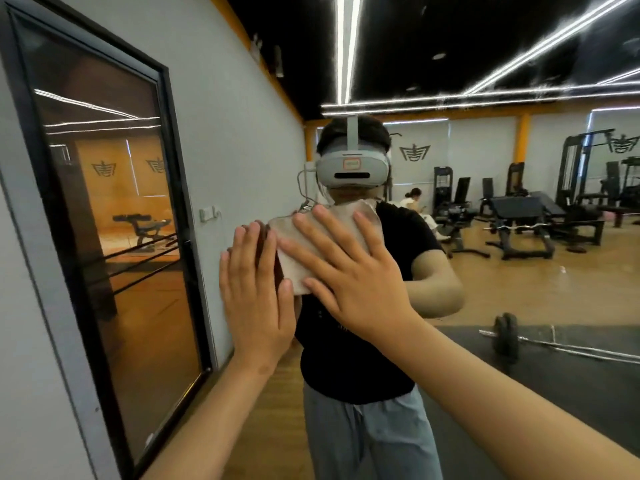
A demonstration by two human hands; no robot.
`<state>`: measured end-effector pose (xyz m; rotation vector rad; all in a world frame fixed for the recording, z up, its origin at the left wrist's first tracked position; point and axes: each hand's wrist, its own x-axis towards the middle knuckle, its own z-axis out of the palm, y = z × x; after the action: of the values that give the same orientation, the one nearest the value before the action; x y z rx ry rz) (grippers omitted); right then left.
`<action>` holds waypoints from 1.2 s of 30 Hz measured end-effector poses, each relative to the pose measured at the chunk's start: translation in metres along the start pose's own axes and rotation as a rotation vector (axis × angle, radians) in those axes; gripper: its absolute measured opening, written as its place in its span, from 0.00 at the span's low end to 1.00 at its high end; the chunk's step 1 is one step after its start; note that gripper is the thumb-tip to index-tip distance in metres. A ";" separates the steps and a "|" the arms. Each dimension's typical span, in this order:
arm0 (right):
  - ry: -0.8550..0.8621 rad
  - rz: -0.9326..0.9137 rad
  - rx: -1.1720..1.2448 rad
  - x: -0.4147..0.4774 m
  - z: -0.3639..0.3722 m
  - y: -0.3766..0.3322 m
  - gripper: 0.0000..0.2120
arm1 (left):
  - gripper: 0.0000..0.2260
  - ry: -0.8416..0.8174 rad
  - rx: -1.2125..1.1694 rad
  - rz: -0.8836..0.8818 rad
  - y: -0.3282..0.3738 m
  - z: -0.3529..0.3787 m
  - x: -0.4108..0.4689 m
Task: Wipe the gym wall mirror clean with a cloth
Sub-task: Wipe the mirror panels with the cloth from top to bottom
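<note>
The big wall mirror point(519, 271) fills the right of the view and reflects the gym and a person in a headset. A pale grey cloth point(304, 237) lies flat on the glass at chest height. My right hand point(349, 271) presses it there with straight, spread fingers. My left hand point(256, 289) rests flat on the glass just left of the cloth, fingers straight and together, its fingertips at the cloth's left edge.
A dark-framed glass door point(114, 237) is set in the grey wall point(235, 133) on the left, right beside the mirror's edge. A wall switch point(206, 213) sits between them. Wooden floor point(270, 427) runs below. Benches and machines appear only as reflections.
</note>
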<state>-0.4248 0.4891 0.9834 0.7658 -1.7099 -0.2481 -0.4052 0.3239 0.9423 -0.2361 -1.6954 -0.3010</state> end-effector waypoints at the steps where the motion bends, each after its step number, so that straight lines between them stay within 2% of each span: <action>1: 0.007 0.002 0.015 -0.003 -0.001 0.003 0.26 | 0.25 0.005 0.018 -0.006 0.000 0.001 -0.001; 10: 0.050 -0.014 0.065 -0.026 -0.009 0.035 0.26 | 0.27 -0.012 0.197 -0.033 0.014 -0.001 -0.002; 16: 0.067 0.118 0.077 -0.069 -0.022 0.100 0.27 | 0.29 -0.045 0.393 -0.051 0.014 0.001 -0.001; 21: 0.065 0.191 0.049 -0.104 -0.032 0.139 0.26 | 0.29 -0.049 0.420 -0.056 0.022 -0.001 0.000; 26: 0.067 0.215 0.055 -0.130 -0.022 0.105 0.26 | 0.30 -0.043 0.414 -0.066 0.024 -0.003 0.001; 36: -0.129 0.089 -0.005 -0.250 0.015 0.014 0.26 | 0.27 -0.019 0.247 -0.059 0.015 -0.002 -0.001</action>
<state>-0.4196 0.6477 0.7894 0.6801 -1.8602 -0.2445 -0.3986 0.3370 0.9428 -0.0057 -1.7421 -0.1306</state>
